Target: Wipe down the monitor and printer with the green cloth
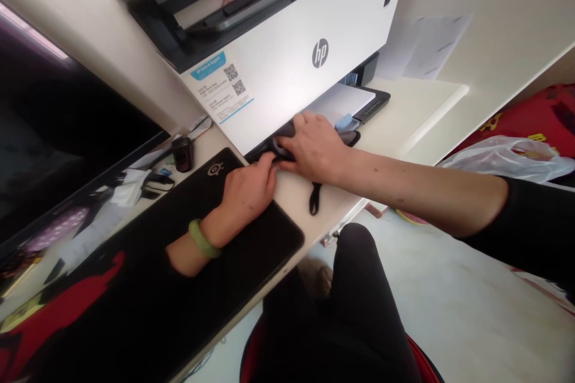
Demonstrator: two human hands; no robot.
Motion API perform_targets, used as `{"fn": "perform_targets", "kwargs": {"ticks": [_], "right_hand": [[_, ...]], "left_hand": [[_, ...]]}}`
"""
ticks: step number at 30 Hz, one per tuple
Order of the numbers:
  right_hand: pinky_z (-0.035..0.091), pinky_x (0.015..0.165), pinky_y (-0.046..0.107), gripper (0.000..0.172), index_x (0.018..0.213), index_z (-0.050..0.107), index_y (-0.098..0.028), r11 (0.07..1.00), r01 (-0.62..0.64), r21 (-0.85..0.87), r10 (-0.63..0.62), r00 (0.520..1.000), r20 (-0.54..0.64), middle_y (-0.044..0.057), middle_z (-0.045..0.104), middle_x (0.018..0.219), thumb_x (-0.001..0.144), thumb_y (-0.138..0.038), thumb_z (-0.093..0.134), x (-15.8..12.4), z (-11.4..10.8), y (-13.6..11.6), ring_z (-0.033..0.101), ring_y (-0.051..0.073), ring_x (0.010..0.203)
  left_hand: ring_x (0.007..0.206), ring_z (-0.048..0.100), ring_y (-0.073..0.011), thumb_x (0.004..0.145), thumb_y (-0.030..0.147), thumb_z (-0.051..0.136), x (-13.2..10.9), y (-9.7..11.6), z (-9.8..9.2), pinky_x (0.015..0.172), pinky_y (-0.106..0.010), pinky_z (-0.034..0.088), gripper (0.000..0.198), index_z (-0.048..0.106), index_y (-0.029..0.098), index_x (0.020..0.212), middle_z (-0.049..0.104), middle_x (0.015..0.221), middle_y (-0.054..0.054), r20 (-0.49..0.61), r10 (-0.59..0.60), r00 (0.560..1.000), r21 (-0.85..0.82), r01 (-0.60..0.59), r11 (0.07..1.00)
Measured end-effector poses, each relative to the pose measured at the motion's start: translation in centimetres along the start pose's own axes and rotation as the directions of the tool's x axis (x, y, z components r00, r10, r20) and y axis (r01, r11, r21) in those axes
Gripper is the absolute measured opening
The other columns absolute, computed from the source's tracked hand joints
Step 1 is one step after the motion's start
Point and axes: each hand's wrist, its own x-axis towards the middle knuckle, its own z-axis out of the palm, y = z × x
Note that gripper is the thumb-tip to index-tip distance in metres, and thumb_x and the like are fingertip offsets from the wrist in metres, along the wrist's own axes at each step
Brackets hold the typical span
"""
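A white HP printer [274, 66] fills the upper middle, with a stack of white paper [341, 102] at its front right. My right hand [312, 146] reaches across from the right and lies over a dark grey object [287, 137] with a ring-like part, at the printer's lower front edge. A black strap [315, 197] hangs from under that hand over the desk edge. My left hand [247, 191], wearing a green bangle, rests on a black SteelSeries desk mat [179, 269], its fingertips at the dark object's lower end. A small blue piece [347, 122] lies just beyond my right hand.
A dark monitor [67, 131] stands at the left, with a small dark cup [182, 152] and loose papers near it. A white plastic bag [507, 158] lies on red fabric at the right. My black-clad legs [341, 311] are below the cream desk [314, 209].
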Motion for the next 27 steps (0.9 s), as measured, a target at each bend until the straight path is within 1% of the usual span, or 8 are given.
{"fn": "perform_targets", "kwargs": {"ticks": [3,6,9,12,17,20,23,27], "right_hand": [[0.042,0.092,0.041,0.059,0.136,0.074,-0.022,0.999,-0.027,-0.042,0.028,0.999,0.034,0.021,0.066,0.136,0.104,-0.067,0.052,0.6,-0.5,-0.7,0.06,0.036,0.122],[0.044,0.085,0.038,0.054,0.124,0.079,-0.018,0.995,-0.03,-0.091,0.041,0.992,0.117,0.018,0.074,0.123,0.105,-0.062,0.054,1.6,-1.3,-1.3,0.067,0.032,0.111],[0.044,0.08,0.036,0.051,0.115,0.082,-0.018,0.994,-0.01,-0.108,0.029,0.984,0.176,0.014,0.079,0.11,0.106,-0.06,0.055,2.3,-1.9,-1.6,0.069,0.027,0.1],[0.043,0.079,0.035,0.051,0.115,0.082,-0.017,0.994,0.02,-0.105,-0.002,0.985,0.174,0.013,0.079,0.108,0.106,-0.059,0.054,2.3,-2.0,-1.4,0.069,0.026,0.101],[0.041,0.079,0.036,0.051,0.117,0.08,-0.02,0.988,0.069,-0.138,-0.052,0.991,0.122,0.015,0.074,0.122,0.108,-0.061,0.051,0.6,-1.3,-0.7,0.065,0.028,0.11],[0.04,0.079,0.037,0.045,0.12,0.08,-0.022,0.987,0.071,-0.147,-0.056,0.993,0.101,0.015,0.07,0.127,0.109,-0.055,0.051,-1.3,-1.3,-0.3,0.062,0.029,0.112],[0.039,0.077,0.038,0.039,0.118,0.081,-0.025,0.99,0.085,-0.108,-0.074,0.992,0.101,0.015,0.072,0.122,0.108,-0.051,0.053,-3.1,-1.9,0.2,0.061,0.028,0.105],[0.041,0.075,0.038,0.043,0.119,0.081,-0.026,0.996,0.089,0.021,-0.091,0.991,0.098,0.013,0.075,0.117,0.109,-0.049,0.047,-4.2,-3.0,0.9,0.063,0.025,0.096]], "left_hand": [[0.097,0.082,-0.0365,0.112,0.033,0.041,0.2,0.2,0.0,0.082,-0.043,0.06,0.046,0.056,0.02,0.153,0.084,0.106,-0.013,0.024,0.01,1.0,-0.007,-0.01,1.0],[0.096,0.082,-0.0354,0.111,0.032,0.041,0.5,0.1,0.1,0.082,-0.042,0.06,0.044,0.056,0.021,0.151,0.083,0.105,-0.011,0.013,0.013,1.0,-0.041,-0.012,0.999],[0.094,0.082,-0.0344,0.11,0.031,0.042,0.6,-0.1,0.2,0.082,-0.042,0.06,0.042,0.057,0.021,0.148,0.083,0.104,-0.01,-0.004,0.021,1.0,-0.075,-0.021,0.997],[0.093,0.081,-0.0331,0.111,0.031,0.043,0.7,-0.4,0.4,0.083,-0.041,0.06,0.041,0.057,0.021,0.148,0.083,0.103,-0.009,-0.012,0.033,0.999,-0.09,-0.033,0.995],[0.098,0.081,-0.0328,0.111,0.032,0.043,0.5,-0.6,0.5,0.085,-0.04,0.06,0.041,0.058,0.022,0.147,0.083,0.105,-0.01,-0.009,0.044,0.999,-0.102,-0.045,0.994],[0.098,0.081,-0.0324,0.111,0.031,0.043,0.5,-0.6,0.5,0.086,-0.041,0.06,0.04,0.059,0.023,0.146,0.083,0.105,-0.009,-0.013,0.047,0.999,-0.122,-0.049,0.991],[0.098,0.081,-0.032,0.11,0.03,0.043,0.5,-0.6,0.4,0.087,-0.041,0.059,0.04,0.06,0.023,0.145,0.083,0.106,-0.009,-0.008,0.046,0.999,-0.145,-0.047,0.988],[0.099,0.081,-0.032,0.11,0.031,0.043,0.5,-0.5,0.3,0.088,-0.04,0.059,0.04,0.059,0.022,0.146,0.083,0.105,-0.009,0.004,0.043,0.999,-0.154,-0.042,0.987]]}}
